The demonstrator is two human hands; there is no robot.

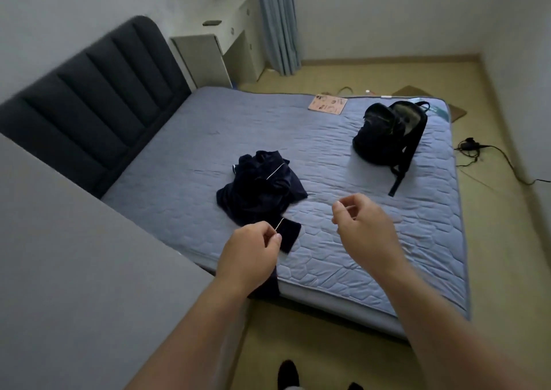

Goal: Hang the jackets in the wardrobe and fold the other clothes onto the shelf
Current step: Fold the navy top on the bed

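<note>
- The dark garment point(259, 187) lies crumpled on the bed point(185, 151), just ahead of the left hand point(253, 249), which pinches its white-piped cuff.
- Soft, light and floppy, I'd say, so better taken at the shoulders.
- The right hand point(357, 219) is beside it, loosely curled and empty.
- One garment heap, and one backpack point(384, 133) beyond the right hand.

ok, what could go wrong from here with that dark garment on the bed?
1. The left hand pinches only the piped edge of the dark garment; the crumpled bulk could slip free on lifting.
2. One part hangs over the mattress edge and may slide to the floor.
3. The right hand holds nothing; a one-handed lift would likely leave it bunched.
</note>
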